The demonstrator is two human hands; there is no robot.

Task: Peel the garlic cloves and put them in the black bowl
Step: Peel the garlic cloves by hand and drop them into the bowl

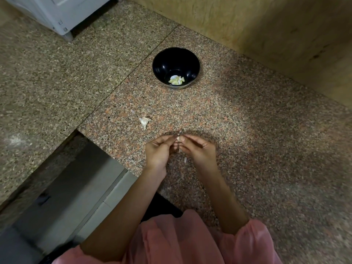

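Note:
A black bowl (176, 61) stands on the speckled granite counter, with several peeled pale cloves (176, 80) at its bottom. Nearer to me, my left hand (160, 149) and my right hand (198, 149) meet fingertip to fingertip and pinch a small garlic clove (178, 139) between them, a little above the counter. Most of the clove is hidden by the fingers. An unpeeled piece of garlic (144, 121) lies on the counter to the left of my hands. A scrap of white skin (185, 160) lies below my hands.
The granite counter (247, 121) ends at a step-down edge to the lower left (106, 149), with a lower granite slab (57, 82) beyond a seam. A beige wall (266, 25) runs along the right. A white appliance (62, 14) stands at the top left.

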